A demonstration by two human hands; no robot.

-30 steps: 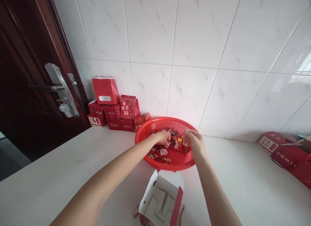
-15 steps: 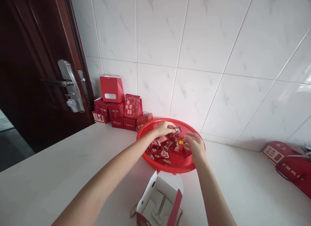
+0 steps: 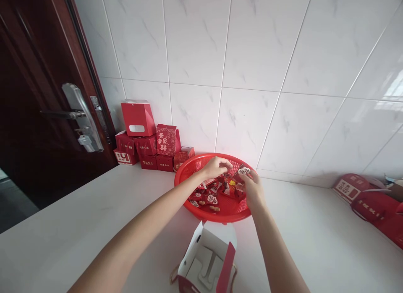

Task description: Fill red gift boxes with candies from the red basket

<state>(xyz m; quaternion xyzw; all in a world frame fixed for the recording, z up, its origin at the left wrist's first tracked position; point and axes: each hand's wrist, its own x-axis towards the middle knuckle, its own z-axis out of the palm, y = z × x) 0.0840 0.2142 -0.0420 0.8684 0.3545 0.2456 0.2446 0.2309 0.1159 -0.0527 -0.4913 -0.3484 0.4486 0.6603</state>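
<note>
My left hand [image 3: 216, 168] hovers over the red plastic basket [image 3: 231, 217], thumb and fingers apart, with nothing visible between them. Beside it, my right hand [image 3: 254, 191] pinches a wrapped candy [image 3: 244, 170] with white lettering above the basket's right side. Below the hands, more red-wrapped candies [image 3: 212, 199] and a few peanuts [image 3: 214, 208] lie in the basket. In front of the basket stands a gift box [image 3: 206, 263], its top open, white inside, with rope handles at its sides. Its visible inside holds only folded bottom flaps.
Several red gift boxes [image 3: 147, 146] are stacked against the tiled wall at the left. More red boxes [image 3: 374, 205] stand at the right edge of the white table [image 3: 126, 209]. A dark wooden door [image 3: 40, 95] with a lever handle is at the left.
The wrapped candy that was at my left hand's fingertips is now in my right hand, further right. My left fingers have come away from it. The view has shifted slightly.
</note>
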